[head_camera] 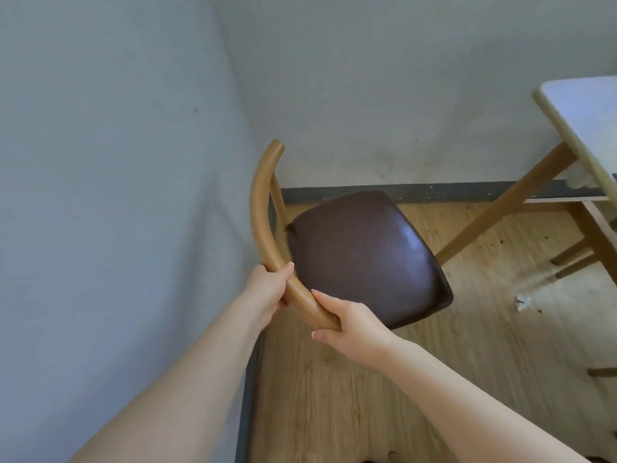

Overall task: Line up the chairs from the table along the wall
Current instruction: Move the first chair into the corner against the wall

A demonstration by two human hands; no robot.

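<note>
- Chair [360, 255]: curved, smooth wooden backrest, glossy brown padded seat, back towards the left wall [100, 162].
- Left hand [267, 289] and right hand [354, 325]: each grip clenched round the backrest rail.

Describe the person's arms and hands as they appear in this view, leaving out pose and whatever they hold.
Both forearms are bare as far as the frame shows: no sleeves, gloves, watch, bracelets or rings visible. The left hand and right hand have neat fingernails with pale, light-coloured tips. No markings or bandages can be seen.
</note>
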